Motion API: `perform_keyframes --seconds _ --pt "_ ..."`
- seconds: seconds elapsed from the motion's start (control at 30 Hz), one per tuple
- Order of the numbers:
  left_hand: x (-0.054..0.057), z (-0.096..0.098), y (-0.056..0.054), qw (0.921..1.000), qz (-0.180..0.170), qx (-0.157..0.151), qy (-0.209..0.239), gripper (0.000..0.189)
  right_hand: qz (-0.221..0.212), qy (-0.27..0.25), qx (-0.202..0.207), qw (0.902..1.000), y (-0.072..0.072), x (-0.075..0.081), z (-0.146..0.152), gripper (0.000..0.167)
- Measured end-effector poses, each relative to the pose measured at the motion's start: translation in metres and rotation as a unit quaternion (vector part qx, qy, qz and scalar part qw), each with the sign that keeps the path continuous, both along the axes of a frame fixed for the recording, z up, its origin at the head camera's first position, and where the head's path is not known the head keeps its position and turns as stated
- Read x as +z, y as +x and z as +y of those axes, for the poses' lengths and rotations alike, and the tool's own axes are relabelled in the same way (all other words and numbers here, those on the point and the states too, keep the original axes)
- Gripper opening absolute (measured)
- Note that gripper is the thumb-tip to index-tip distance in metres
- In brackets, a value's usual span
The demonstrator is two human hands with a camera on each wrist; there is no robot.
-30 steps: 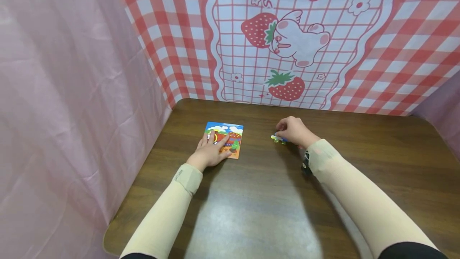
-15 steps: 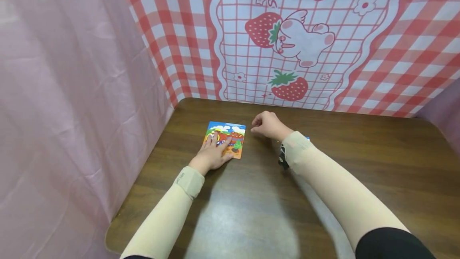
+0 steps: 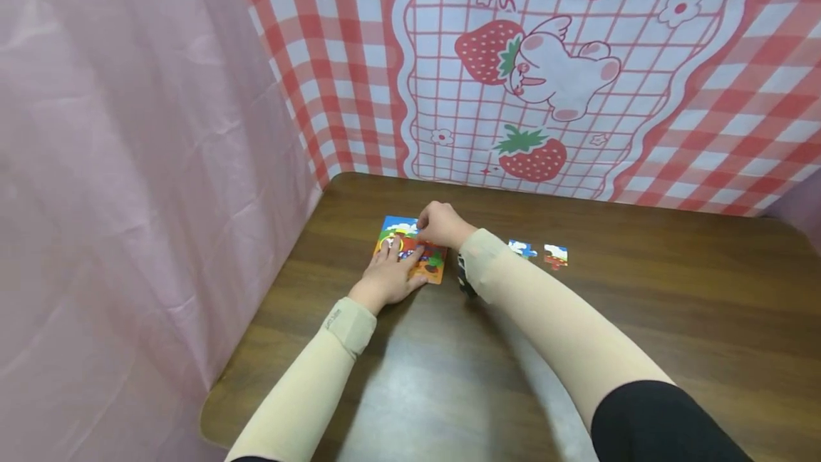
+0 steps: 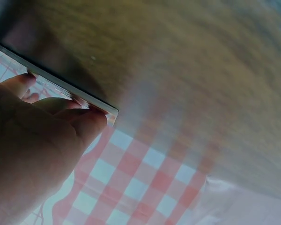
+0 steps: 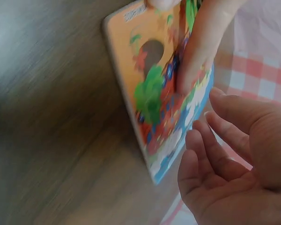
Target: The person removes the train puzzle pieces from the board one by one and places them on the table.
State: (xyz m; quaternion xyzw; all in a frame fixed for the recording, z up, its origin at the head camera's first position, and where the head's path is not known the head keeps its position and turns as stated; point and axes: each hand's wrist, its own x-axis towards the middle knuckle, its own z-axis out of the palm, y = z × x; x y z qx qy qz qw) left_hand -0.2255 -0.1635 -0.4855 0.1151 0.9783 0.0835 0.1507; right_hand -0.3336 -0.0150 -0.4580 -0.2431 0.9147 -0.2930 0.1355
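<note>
The right hand (image 3: 442, 225), fingers loosely released, has moved from two pieces (image 3: 556, 255) to the puzzle (image 5: 154, 93) near the table (image 3: 641, 305)'s far left corner; the left hand (image 3: 389, 278) stays spread there.

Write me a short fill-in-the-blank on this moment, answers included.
1. The hand lying spread on the picture board is the person's ____ hand.
2. In the head view, ____ loose puzzle pieces show on the table.
3. The fruits printed on the hanging cloth are ____.
Missing words: left; two; strawberries.
</note>
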Motion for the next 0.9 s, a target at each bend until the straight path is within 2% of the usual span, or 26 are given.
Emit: perform_keyframes --seconds 0.23,0.57,0.7,0.9 --pt "0.003 0.004 -0.002 1.0000 0.002 -0.005 0.005 0.068 0.004 0.017 -0.018 0.9997 -0.007 -0.006 -0.014 0.013" --pt "-0.002 0.000 0.000 0.9999 0.009 -0.002 0.014 0.068 0.018 0.057 0.004 0.9982 -0.003 -0.007 -0.033 0.014" --pt "-0.001 0.000 -0.001 0.9998 0.008 -0.007 0.016 0.069 0.034 0.056 0.000 0.9979 -0.003 -0.009 -0.035 0.012" --pt "0.002 -0.002 -0.001 0.9998 0.002 -0.003 0.020 0.069 0.025 0.050 -0.004 0.9985 -0.005 -0.010 -0.040 0.012"
